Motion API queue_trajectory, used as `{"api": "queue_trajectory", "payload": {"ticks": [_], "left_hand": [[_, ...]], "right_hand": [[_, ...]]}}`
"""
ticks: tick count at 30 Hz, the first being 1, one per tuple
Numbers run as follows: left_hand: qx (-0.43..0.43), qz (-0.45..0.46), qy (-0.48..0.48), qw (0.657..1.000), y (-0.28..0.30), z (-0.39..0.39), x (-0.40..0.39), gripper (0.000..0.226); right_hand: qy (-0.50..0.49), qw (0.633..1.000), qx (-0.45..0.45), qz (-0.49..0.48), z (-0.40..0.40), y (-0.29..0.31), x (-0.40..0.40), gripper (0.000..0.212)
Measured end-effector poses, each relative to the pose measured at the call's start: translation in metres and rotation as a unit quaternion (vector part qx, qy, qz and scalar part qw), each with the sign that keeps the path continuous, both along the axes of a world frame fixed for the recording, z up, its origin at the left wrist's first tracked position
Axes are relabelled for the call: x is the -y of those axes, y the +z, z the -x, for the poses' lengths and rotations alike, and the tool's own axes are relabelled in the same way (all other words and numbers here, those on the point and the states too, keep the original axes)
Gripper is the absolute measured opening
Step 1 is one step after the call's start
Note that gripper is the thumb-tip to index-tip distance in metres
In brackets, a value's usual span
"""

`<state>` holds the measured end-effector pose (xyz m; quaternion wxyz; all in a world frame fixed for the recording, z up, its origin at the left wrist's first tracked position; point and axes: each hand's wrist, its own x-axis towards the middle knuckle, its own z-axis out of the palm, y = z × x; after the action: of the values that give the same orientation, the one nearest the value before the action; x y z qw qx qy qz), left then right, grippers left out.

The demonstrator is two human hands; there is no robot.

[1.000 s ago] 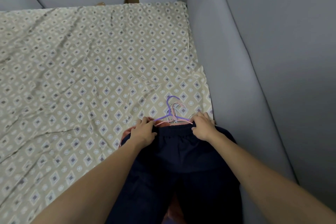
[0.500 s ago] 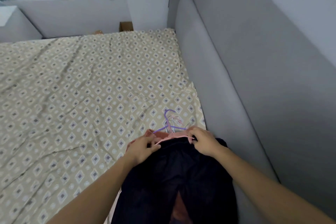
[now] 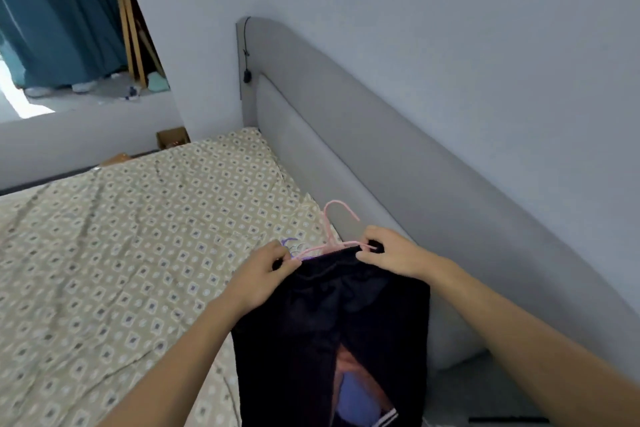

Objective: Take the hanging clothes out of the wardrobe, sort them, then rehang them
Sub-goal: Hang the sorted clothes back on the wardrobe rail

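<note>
Now-lifted dark trousers (image 3: 329, 315) on pink hanger (image 3: 337, 229)

A patterned bed sheet (image 3: 121, 253) lies beside a grey headboard (image 3: 398, 166).

The bed (image 3: 121, 270) carried the things. A beige sheet (image 3: 145, 225) printed with small diamond and square motifs covered it and was creased in long diagonal folds. A grey padded headboard (image 3: 398, 184) ran along the bed's right side against the wall. Near that edge, a purple hanger (image 3: 289, 242) and the tips of other hangers lay on the sheet, largely hidden by the hands and the dark garment (image 3: 329, 322) above them. Whether the garment's lower part touched the sheet could not be told. Beyond the far edge stood a brown box (image 3: 172, 137), partly hidden.
</note>
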<state>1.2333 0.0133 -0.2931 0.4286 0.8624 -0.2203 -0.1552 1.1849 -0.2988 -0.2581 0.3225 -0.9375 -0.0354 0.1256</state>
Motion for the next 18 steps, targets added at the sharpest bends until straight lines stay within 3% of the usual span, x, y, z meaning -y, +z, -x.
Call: {"api": "queue_trajectory", "payload": {"ticks": [7,13,18], "left_hand": [[0.116,-0.008,-0.099,0.988,0.077,0.058,-0.007,0.048],[0.202,0.024,-0.155,0.967,0.125,0.116,0.013,0.045],[0.262,0.039,-0.206,0.942,0.160,0.176,0.031,0.036]], "right_hand": [[-0.144,0.981,0.129,0.012,0.131,0.067,-0.033,0.037],[-0.289,0.923,0.248,0.046,0.247,0.098,-0.056,0.034],[-0.389,0.871,0.295,0.065,0.341,0.119,-0.079,0.034]]}}
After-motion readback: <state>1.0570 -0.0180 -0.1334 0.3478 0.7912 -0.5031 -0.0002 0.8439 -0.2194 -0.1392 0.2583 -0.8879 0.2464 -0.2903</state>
